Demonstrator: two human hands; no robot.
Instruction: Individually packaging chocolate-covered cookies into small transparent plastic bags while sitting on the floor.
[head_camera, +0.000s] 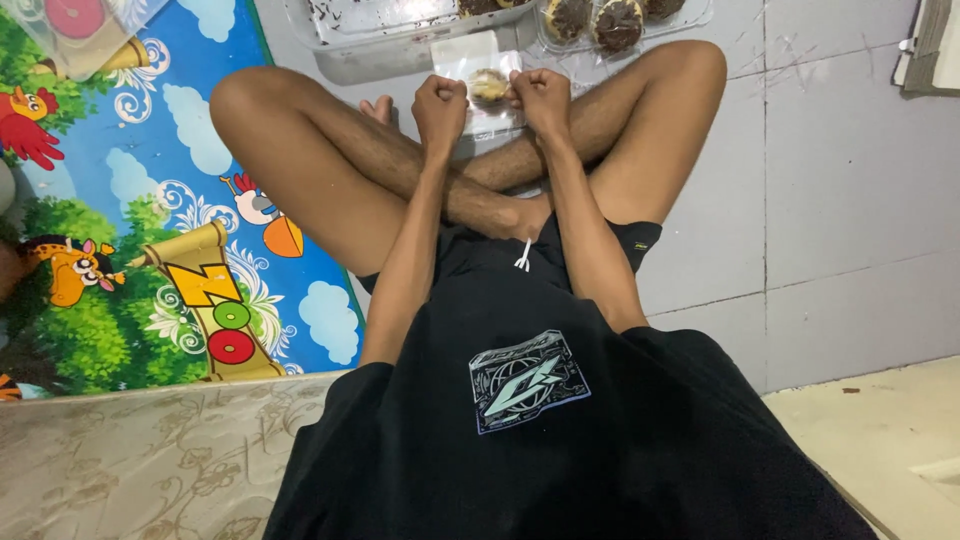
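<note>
I sit cross-legged on the floor and look down at my own arms. Between my fists hangs a small clear plastic bag (480, 62) with a round pale pastry (489, 85) inside it. My left hand (441, 103) is closed on the bag's left side. The bag's right side is gripped by my right hand (541, 96). Both hands hover just past my crossed shins, close to the containers in front of me.
A clear plastic tray (400, 45) lies on the grey tiled floor ahead, beside a clear pack of chocolate-topped pastries (605, 22). A colourful cartoon play mat (150, 200) covers the floor on the left. A patterned mattress edge (150, 460) is at lower left.
</note>
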